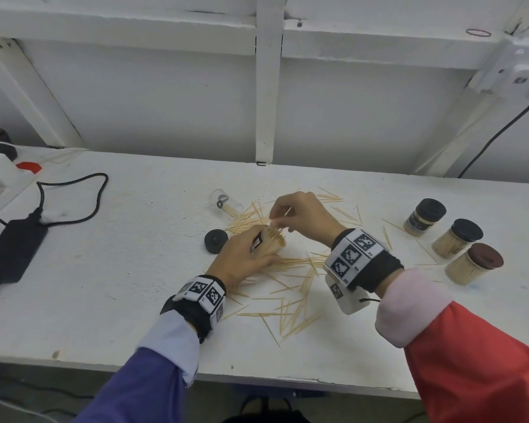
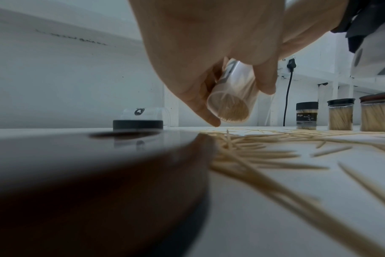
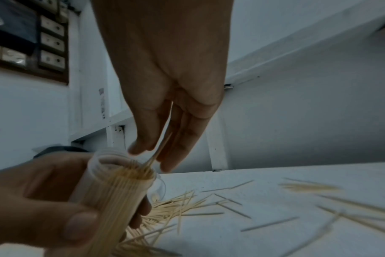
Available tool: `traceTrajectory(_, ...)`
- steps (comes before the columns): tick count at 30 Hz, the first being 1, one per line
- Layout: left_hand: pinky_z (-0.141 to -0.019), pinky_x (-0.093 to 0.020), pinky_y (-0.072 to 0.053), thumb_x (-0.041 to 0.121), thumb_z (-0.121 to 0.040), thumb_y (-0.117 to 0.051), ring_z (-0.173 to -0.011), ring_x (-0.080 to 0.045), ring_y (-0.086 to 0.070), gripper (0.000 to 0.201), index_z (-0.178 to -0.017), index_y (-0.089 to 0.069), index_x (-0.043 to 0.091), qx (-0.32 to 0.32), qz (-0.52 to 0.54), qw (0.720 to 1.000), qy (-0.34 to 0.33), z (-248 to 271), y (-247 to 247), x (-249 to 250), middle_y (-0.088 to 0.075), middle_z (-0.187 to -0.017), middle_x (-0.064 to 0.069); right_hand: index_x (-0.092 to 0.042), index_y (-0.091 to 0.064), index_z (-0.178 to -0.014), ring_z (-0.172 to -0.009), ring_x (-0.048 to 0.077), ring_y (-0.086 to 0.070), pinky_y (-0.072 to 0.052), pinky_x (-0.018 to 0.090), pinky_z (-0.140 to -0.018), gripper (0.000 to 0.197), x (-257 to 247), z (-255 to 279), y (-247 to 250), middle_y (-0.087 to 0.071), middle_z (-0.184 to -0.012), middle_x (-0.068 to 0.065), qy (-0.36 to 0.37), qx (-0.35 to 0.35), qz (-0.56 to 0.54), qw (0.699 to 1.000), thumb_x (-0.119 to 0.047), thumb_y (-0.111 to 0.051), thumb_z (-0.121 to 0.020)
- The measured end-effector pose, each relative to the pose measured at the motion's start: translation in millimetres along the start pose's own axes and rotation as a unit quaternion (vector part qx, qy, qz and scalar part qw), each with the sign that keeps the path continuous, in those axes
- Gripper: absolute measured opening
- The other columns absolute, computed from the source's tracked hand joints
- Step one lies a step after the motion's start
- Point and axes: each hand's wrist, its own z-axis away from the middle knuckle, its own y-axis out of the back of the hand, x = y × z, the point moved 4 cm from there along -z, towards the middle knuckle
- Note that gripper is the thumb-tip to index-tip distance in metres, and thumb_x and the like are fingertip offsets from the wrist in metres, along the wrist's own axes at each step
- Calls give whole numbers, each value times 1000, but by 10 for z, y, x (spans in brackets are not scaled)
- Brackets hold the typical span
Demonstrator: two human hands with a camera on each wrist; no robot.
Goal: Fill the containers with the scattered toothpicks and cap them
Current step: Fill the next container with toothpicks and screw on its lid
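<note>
Head view first: our left hand (image 1: 245, 257) wraps a clear jar (image 1: 271, 242) packed with toothpicks, tilted with its open mouth toward our right hand (image 1: 300, 215), which pinches a single toothpick (image 1: 287, 212) just above that mouth. Loose toothpicks (image 1: 290, 303) lie scattered on the desk (image 1: 135, 270), a black cap (image 1: 216, 241) sits just left of the jar, and three capped jars (image 1: 457, 242) stand well to the right. An empty jar (image 1: 223, 203) lies on its side behind.

Left wrist view: the jar (image 2: 231, 97) hangs above the desk, mouth leaning down and forward. We judge that tilt the main risk: lean further and the packed sticks may slide out.

Right wrist view: the toothpick (image 3: 160, 149) sits between our fingertips (image 3: 140, 147), its tip touching the bundle in the jar's mouth (image 3: 125, 167). The jar looks nearly full, so the stick may jam or bend rather than slide in.
</note>
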Motion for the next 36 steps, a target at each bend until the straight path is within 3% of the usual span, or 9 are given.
traceTrajectory(3, -77, 0, -35, 40, -79, -78, -97, 20, -50, 49, -121, -54, 34, 32, 2, 999, 8, 9, 39, -11, -58, -104, 29, -14, -63, -124, -105, 11, -61, -47, 28, -91, 34, 125, 79, 17, -67, -119, 0, -56, 74, -47, 995, -31, -57, -96)
traceTrajectory(6, -77, -3, -36, 45, -81, -74, -95, 18, -50, 48, -121, -51, 35, 63, -5, 998, 15, 18, 94, -7, -56, -103, 30, -18, -26, -152, -140, 10, -32, -25, 28, -114, 66, 157, 233, -137, -32, -154, -5, -76, 11, -84, 994, -48, -47, -97)
traceTrajectory(10, -83, -18, -44, 62, -77, -65, -102, 5, -56, 54, -121, -53, 34, 60, 12, 998, 19, 27, 107, 5, -61, -107, 24, -22, -10, -154, -147, 7, -8, -9, 19, -113, 75, 101, 409, -389, -8, -161, -7, -40, -157, -31, 986, -51, -47, -96)
traceTrajectory(14, -80, -16, -44, 66, -76, -62, -97, 9, -55, 52, -117, -52, 36, 60, -13, 998, 20, 38, 102, 4, -59, -101, 26, -23, -14, -154, -146, 4, -8, -9, 26, -120, 69, 146, 390, -356, -9, -161, -8, -24, -113, -28, 993, -46, -47, -98)
traceTrajectory(17, -89, -25, -46, 47, -80, -74, -102, -2, -57, 48, -121, -53, 31, 61, -19, 997, 32, 21, 102, -8, -61, -107, 22, -19, -21, -153, -145, 10, -19, -17, 25, -117, 64, 309, 348, -208, -21, -159, -5, -49, -81, -4, 996, -36, -51, -99)
traceTrajectory(20, -95, -32, -47, 42, -81, -75, -108, -9, -56, 52, -126, -53, 27, 67, -35, 996, 40, 19, 116, -36, -60, -111, 16, -17, -40, -145, -136, 17, -36, -30, 30, -110, 60, 497, 380, -175, -38, -149, 2, -82, -121, 103, 984, -31, -64, -91)
traceTrajectory(23, -98, -37, -46, 41, -82, -74, -112, -12, -55, 55, -129, -52, 25, 81, -45, 995, 46, 18, 132, -48, -60, -116, 13, -19, -44, -140, -129, 17, -35, -37, 33, -103, 74, 549, 478, -343, -38, -143, -2, -57, -195, 213, 956, -52, -70, -80)
traceTrajectory(28, -96, -34, -46, 41, -81, -75, -109, -9, -55, 54, -128, -52, 25, 86, -62, 993, 45, 19, 135, -47, -58, -112, 17, -17, -50, -124, -111, 17, -38, -41, 32, -87, 91, 474, 556, -576, -42, -124, -2, -2, -166, 303, 939, -81, -63, -60)
traceTrajectory(36, -92, -32, -48, 40, -81, -75, -105, -9, -57, 51, -125, -53, 24, 78, -70, 994, 41, 9, 117, -78, -60, -109, 15, -9, -64, -101, -97, 23, -54, -34, 29, -68, 27, 320, 521, -543, -50, -100, 3, -11, -169, 277, 946, -32, -65, -88)
